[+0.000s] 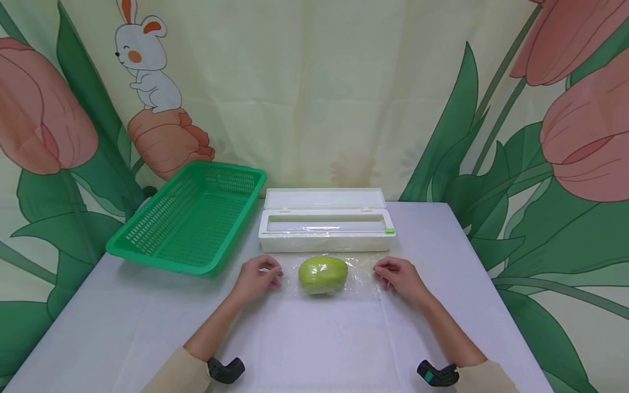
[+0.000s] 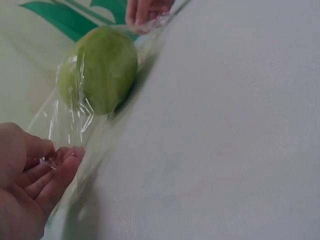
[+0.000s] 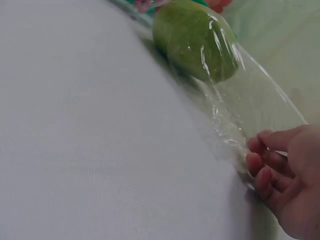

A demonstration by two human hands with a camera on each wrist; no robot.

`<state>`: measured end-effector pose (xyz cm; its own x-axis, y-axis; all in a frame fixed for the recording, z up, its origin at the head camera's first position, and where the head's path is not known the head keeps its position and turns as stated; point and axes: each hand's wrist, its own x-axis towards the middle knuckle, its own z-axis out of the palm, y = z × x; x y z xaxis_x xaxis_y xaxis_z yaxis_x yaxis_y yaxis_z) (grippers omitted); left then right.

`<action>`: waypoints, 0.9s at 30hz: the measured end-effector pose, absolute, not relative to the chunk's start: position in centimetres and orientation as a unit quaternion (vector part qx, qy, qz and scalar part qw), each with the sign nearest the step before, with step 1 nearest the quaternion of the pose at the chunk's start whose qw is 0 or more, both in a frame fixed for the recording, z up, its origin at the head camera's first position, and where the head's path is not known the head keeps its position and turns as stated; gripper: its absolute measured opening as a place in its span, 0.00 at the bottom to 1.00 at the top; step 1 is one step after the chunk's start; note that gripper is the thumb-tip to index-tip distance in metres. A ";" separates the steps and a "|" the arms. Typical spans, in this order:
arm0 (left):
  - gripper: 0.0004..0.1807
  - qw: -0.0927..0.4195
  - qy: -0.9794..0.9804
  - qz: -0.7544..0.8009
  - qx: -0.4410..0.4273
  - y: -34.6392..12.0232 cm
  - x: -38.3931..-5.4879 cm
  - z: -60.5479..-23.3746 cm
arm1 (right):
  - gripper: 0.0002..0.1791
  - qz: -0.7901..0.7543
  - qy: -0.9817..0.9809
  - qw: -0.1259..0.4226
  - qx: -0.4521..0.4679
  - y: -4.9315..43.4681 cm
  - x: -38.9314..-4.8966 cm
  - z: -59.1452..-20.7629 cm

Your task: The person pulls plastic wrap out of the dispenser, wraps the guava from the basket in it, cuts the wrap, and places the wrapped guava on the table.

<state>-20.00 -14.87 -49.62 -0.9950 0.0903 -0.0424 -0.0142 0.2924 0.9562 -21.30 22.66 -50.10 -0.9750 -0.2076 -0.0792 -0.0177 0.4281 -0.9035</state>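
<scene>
A green, mango-like fruit [image 1: 322, 275] lies on the table in front of the white box, with clear plastic wrap [image 1: 362, 275] stretched over it and out to both sides. My left hand [image 1: 258, 277] pinches the wrap's left end between thumb and curled fingers. On the other side my right hand [image 1: 400, 277] pinches the right end. In the left wrist view the wrap [image 2: 70, 120] runs taut from the fruit [image 2: 100, 70] to the fingertips. Creases gather in the wrap [image 3: 227, 120] beside the fingers in the right wrist view.
Behind the fruit stands a white cling film box [image 1: 326, 243], its lid raised, a film roll inside and a green slider at its right end. A green perforated basket [image 1: 196, 267] sits at the back left. A printed curtain [image 1: 344, 98] hangs behind the white table [image 1: 324, 349].
</scene>
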 end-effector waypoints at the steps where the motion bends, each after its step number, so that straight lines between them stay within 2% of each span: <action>1: 0.02 0.046 0.803 0.594 0.021 -14.7 -20.1 -49.8 | 0.09 -0.522 0.846 0.084 -0.066 22.5 -21.3 -50.3; 5: 0.02 0.046 0.811 0.583 0.022 -14.1 -20.4 -50.6 | 0.04 -0.449 0.890 0.035 -0.073 21.5 -21.3 -50.5; 8: 0.02 0.010 0.841 0.539 0.050 -13.6 -20.5 -51.0 | 0.03 -0.387 0.918 -0.002 -0.083 20.7 -21.2 -50.5; 12: 0.05 -0.052 0.889 0.447 0.085 -12.9 -20.6 -51.4 | 0.09 -0.359 0.929 -0.030 -0.087 19.9 -21.2 -50.5; 17: 0.09 -0.070 0.924 0.366 0.086 -12.3 -20.4 -51.4 | 0.08 -0.358 0.929 -0.027 -0.093 19.5 -21.1 -50.5; 23: 0.06 -0.079 0.945 0.298 0.112 -12.4 -20.0 -51.2 | 0.04 -0.343 0.931 -0.019 -0.119 19.7 -21.0 -50.2; 27: 0.05 -0.079 0.952 0.271 0.120 -12.5 -19.5 -50.6 | 0.03 -0.331 0.935 0.010 -0.125 20.3 -20.9 -49.6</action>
<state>-19.53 -12.49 -50.60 -0.9585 0.1857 0.2164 0.2719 0.8238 0.4975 -20.94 20.34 -49.64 -0.9686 -0.2405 0.0638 -0.2271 0.7500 -0.6212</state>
